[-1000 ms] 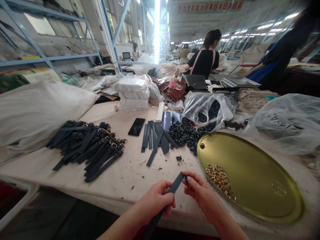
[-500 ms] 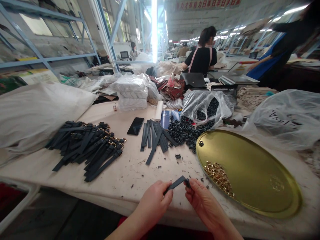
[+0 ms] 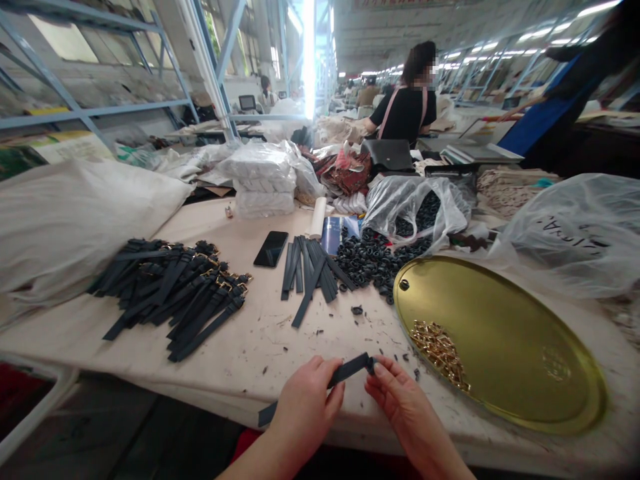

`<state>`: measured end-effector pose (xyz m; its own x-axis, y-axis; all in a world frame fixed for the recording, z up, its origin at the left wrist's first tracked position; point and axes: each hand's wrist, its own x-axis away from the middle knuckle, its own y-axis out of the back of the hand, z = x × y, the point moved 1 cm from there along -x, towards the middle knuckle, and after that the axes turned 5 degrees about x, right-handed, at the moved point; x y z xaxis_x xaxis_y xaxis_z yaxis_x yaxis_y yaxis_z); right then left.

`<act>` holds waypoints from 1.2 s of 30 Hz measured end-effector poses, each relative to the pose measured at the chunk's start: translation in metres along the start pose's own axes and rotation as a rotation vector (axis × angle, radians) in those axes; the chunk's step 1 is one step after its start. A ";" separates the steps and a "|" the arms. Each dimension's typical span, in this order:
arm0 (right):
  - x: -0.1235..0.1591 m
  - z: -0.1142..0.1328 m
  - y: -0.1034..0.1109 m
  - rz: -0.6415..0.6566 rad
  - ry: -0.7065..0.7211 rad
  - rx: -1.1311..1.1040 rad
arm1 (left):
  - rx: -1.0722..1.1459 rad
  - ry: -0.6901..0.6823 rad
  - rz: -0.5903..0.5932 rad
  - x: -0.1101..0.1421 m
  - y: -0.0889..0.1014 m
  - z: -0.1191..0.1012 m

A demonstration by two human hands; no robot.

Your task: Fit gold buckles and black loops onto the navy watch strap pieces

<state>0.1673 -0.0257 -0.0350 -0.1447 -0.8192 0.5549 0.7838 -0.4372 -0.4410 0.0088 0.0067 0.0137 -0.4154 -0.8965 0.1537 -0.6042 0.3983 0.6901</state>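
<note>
My left hand (image 3: 311,393) pinches a dark strap (image 3: 349,370) between thumb and fingers. The strap's other end (image 3: 268,414) shows beyond the left wrist. At the strap's right end, my right hand (image 3: 400,393) has its thumb and fingertips closed on a small dark loop (image 3: 371,365). Loop and strap end touch; whether the strap passes through the loop, I cannot tell. Ahead lie loose dark straps (image 3: 313,277) and a heap of small dark loops (image 3: 367,263). Gold buckles (image 3: 440,353) are piled on the oval gold tray (image 3: 510,333) at the right.
Buckled straps (image 3: 175,293) form a heap at the left. A phone (image 3: 271,249) lies near the loose straps. Plastic-wrapped packs (image 3: 265,180) and a clear bag (image 3: 420,210) stand farther back. Dark scraps dot the tabletop (image 3: 240,373). Another person (image 3: 405,110) is beyond the table.
The strap's trailing end has come into sight beside my left wrist. My right fingertips have shifted slightly left with the loop at the strap's end.
</note>
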 end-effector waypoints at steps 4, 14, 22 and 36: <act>0.003 0.001 -0.001 0.023 -0.018 -0.003 | 0.156 0.049 0.033 0.001 0.004 0.000; 0.012 0.000 -0.001 0.030 -0.017 0.156 | 0.523 0.241 0.328 0.009 -0.007 0.006; 0.013 0.004 0.003 0.159 0.075 0.441 | 0.311 0.103 0.410 0.004 0.004 0.000; 0.011 -0.008 -0.007 0.303 0.086 0.445 | 0.509 0.178 0.501 0.011 0.004 -0.004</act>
<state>0.1549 -0.0348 -0.0314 0.0927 -0.9198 0.3812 0.9753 0.0067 -0.2209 0.0047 -0.0023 0.0208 -0.6344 -0.5839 0.5065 -0.6296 0.7705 0.0997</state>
